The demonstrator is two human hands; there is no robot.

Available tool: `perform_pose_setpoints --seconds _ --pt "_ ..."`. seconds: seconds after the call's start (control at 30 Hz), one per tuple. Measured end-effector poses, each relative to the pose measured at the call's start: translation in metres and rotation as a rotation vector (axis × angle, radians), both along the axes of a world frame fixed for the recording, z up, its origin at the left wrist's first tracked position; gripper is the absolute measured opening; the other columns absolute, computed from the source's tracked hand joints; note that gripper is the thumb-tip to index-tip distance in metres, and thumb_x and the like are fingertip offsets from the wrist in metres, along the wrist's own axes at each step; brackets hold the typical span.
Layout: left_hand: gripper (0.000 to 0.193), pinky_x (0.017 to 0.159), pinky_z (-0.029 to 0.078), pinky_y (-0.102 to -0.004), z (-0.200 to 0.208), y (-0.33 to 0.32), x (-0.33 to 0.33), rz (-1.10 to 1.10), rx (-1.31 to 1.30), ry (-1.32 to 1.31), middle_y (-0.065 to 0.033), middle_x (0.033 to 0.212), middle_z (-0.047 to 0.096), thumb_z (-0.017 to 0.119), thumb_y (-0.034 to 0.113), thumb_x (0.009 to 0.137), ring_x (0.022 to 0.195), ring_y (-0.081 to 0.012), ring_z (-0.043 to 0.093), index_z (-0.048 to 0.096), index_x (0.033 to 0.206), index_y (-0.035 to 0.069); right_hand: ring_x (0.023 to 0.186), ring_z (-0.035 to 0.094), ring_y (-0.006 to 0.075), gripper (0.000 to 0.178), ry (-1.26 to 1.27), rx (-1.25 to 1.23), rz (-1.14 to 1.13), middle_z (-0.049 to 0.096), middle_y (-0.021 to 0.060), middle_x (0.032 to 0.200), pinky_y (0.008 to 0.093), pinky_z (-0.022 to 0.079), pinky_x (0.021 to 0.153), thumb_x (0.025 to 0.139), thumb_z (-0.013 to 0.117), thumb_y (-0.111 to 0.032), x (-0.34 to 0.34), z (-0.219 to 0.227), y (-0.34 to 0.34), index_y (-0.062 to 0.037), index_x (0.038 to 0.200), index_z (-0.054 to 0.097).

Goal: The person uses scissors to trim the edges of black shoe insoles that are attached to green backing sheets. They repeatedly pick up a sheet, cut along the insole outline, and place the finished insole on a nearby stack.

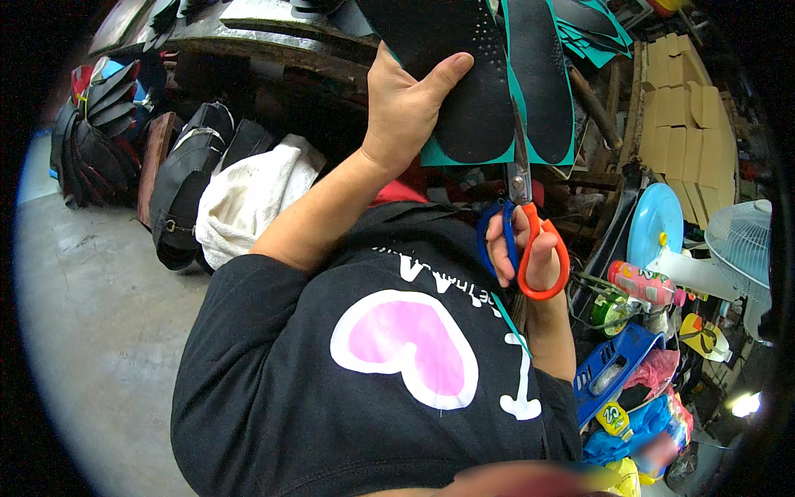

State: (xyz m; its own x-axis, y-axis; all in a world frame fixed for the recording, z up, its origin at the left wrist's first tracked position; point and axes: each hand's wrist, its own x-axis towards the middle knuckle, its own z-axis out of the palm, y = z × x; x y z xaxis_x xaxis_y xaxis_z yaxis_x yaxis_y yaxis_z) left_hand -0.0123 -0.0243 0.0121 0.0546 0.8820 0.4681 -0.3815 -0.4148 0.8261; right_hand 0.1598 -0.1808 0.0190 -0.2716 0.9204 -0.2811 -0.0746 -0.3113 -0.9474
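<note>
My left hand [406,112] grips a sheet of black insole pieces [468,91] backed with teal material, its thumb lying on top and the fingers hidden underneath. Small perforations dot the upper part of that piece. Joined by the teal edge, a second black insole shape [542,99] lies to its right. In my right hand [542,253] are scissors [519,178] with one blue and one orange handle, fingers and thumb through the loops. The blades point away from me, into the teal strip between the two shapes. A thin teal offcut [511,323] hangs by my right forearm.
Beyond the sheet runs a wooden workbench [273,37] bearing black pieces. A black bag [186,182] and a white cloth [257,195] sit left, near bundled black pieces [99,141]. On the right are cardboard boxes [683,124], a fan [741,244], bottles and a blue crate [617,364].
</note>
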Motion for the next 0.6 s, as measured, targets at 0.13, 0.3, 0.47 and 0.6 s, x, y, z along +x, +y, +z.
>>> perform_pose_setpoints --seconds 0.13,0.3,0.47,0.6 --pt "0.031 0.064 0.06 -0.028 -0.004 -0.001 0.002 0.02 -0.029 0.015 -0.0153 0.093 0.066 0.067 0.014 0.086 0.076 -0.0209 0.069 0.05 0.107 -0.001 0.039 0.043 0.0069 0.092 -0.007 0.034 -0.036 0.047 0.0002 0.05 0.0187 0.033 0.037 0.069 0.039 -0.086 0.0 0.0 0.002 0.002 0.093 0.051" --pt "0.032 0.065 0.059 -0.0277 -0.008 -0.012 0.012 -0.018 0.024 0.05 -0.0143 0.093 0.066 0.067 0.013 0.085 0.077 -0.0193 0.069 0.05 0.109 -0.001 0.039 0.043 0.0082 0.096 0.109 0.035 -0.105 0.045 -0.0011 0.051 0.0189 0.036 0.038 0.069 0.035 -0.088 -0.01 -0.01 0.004 0.0019 0.101 0.047" --pt "0.033 0.068 0.058 -0.0268 -0.007 -0.02 0.01 -0.122 -0.118 0.02 -0.0136 0.094 0.066 0.066 0.012 0.086 0.08 -0.0185 0.068 0.05 0.112 -0.003 0.039 0.043 0.0086 0.093 0.14 -0.031 -0.02 0.046 -0.0006 0.051 0.0193 0.038 0.038 0.067 0.034 -0.088 -0.002 -0.01 0.0 -0.0006 0.096 0.047" --pt "0.034 0.07 0.058 -0.0272 -0.006 -0.026 0.019 -0.11 -0.156 -0.043 -0.0131 0.097 0.065 0.066 0.01 0.086 0.082 -0.0182 0.067 0.05 0.113 -0.002 0.045 0.046 0.0089 0.098 0.126 0.0 -0.112 0.048 0.0011 0.058 0.0213 0.041 0.043 0.068 0.032 -0.089 -0.008 -0.01 0.0 0.0016 0.103 0.048"
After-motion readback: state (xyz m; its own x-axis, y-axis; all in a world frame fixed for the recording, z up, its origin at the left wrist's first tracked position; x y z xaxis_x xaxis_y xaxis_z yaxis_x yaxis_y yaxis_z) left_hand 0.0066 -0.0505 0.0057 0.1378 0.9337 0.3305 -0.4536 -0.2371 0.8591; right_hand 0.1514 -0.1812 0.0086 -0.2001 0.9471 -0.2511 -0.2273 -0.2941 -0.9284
